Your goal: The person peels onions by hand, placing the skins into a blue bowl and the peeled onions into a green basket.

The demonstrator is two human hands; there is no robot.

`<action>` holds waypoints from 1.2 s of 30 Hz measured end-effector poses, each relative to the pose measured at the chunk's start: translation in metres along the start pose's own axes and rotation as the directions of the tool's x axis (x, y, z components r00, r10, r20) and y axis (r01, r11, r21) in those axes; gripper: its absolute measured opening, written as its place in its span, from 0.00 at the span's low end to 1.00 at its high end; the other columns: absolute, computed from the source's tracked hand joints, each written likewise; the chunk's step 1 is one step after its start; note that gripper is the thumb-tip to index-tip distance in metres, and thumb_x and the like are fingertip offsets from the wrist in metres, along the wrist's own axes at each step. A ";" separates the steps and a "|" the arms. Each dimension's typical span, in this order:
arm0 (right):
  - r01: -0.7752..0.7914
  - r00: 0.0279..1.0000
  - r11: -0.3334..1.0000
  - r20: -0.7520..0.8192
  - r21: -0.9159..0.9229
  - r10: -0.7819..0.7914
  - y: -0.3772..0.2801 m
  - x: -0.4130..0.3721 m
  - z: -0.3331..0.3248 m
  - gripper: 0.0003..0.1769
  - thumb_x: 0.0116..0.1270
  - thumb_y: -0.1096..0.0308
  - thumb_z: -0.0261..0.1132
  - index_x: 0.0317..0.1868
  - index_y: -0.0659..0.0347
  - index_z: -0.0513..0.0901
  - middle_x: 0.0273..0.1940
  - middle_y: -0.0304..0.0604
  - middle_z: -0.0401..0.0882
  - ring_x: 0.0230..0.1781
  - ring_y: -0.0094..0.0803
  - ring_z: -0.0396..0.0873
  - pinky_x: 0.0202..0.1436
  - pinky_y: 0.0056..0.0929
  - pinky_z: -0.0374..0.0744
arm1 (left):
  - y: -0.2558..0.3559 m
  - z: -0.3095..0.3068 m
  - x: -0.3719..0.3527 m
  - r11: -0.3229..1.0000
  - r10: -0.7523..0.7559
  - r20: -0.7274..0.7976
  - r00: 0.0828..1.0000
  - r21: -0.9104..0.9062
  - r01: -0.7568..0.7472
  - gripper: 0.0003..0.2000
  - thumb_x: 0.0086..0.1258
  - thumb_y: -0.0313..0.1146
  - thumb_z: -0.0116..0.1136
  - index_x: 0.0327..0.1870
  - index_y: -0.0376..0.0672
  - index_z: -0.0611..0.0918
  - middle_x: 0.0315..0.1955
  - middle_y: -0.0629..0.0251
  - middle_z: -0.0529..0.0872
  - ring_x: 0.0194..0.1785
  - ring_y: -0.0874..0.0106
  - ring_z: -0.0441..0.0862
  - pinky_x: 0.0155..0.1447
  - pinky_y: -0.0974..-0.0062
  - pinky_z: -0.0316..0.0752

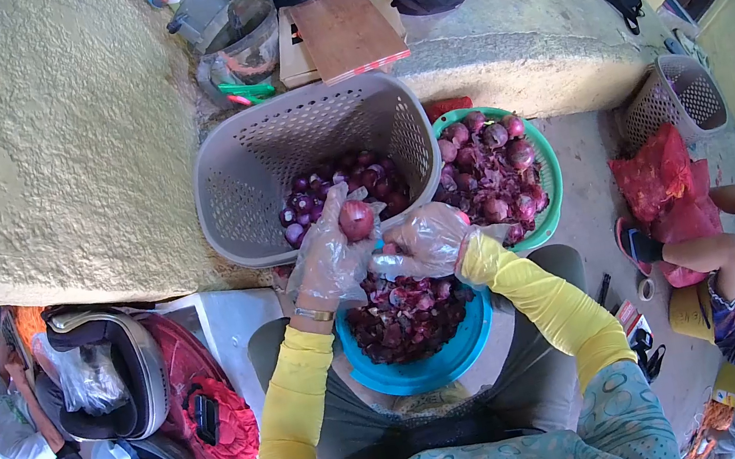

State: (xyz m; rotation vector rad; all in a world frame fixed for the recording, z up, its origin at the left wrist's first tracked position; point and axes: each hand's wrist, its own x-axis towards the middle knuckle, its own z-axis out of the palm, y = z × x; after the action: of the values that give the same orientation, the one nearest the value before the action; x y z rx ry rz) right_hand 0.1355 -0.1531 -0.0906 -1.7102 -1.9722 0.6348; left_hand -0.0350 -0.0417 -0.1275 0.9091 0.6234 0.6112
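My left hand point(330, 257), in a clear plastic glove, is closed around a red onion point(356, 220). Close by on the right, my gloved right hand point(433, 240) has its fingers curled; whatever they grip cannot be made out. Both hands are above the front rim of a grey perforated basket point(220, 186), which holds several shiny purple peeled onions point(305, 203). Below the hands, between my knees, sits a blue basin point(423, 378) with dark red onion skins point(403, 326). A green basket point(553, 189) at the right contains unpeeled red onions point(520, 153) and loose skins.
A brown board point(346, 31) lies on a box behind the grey basket, next to a clear bucket point(250, 40). Red mesh sacks point(655, 176) and a second perforated basket point(678, 95) stand at right. One person sits at the right, another at the far left. A motorbike seat point(123, 368) is left.
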 end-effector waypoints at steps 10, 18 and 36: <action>0.063 0.904 0.979 0.428 -0.194 0.026 0.000 -0.006 0.013 0.37 0.56 0.25 0.68 0.36 0.55 0.92 0.29 0.52 0.87 0.33 0.55 0.86 0.42 0.51 0.83 | 0.008 0.011 0.002 0.856 -0.232 -0.021 0.972 -0.479 0.194 0.18 0.83 0.43 0.56 0.64 0.43 0.78 0.62 0.55 0.81 0.61 0.59 0.81 0.65 0.57 0.81; -0.035 0.981 0.999 0.191 -0.005 0.036 -0.003 0.000 -0.016 0.37 0.50 0.26 0.75 0.31 0.57 0.89 0.22 0.50 0.83 0.25 0.48 0.85 0.34 0.45 0.81 | -0.008 -0.007 0.009 1.000 0.022 0.124 0.992 -0.001 -0.022 0.21 0.74 0.28 0.67 0.66 0.39 0.77 0.67 0.54 0.79 0.63 0.62 0.82 0.66 0.64 0.81; -0.076 0.968 0.997 -0.239 0.001 0.074 0.028 0.005 -0.002 0.26 0.70 0.40 0.65 0.34 0.56 0.88 0.26 0.53 0.85 0.30 0.56 0.85 0.36 0.52 0.83 | 0.000 0.014 -0.005 0.988 -0.014 0.200 0.980 0.155 -0.017 0.22 0.88 0.38 0.47 0.71 0.29 0.71 0.58 0.54 0.80 0.61 0.68 0.79 0.70 0.64 0.77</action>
State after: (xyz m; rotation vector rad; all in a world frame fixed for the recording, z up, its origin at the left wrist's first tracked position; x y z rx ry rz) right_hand 0.1582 -0.1442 -0.1058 -1.7819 -1.7527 0.4230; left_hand -0.0280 -0.0527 -0.1195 1.1031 0.4937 0.4690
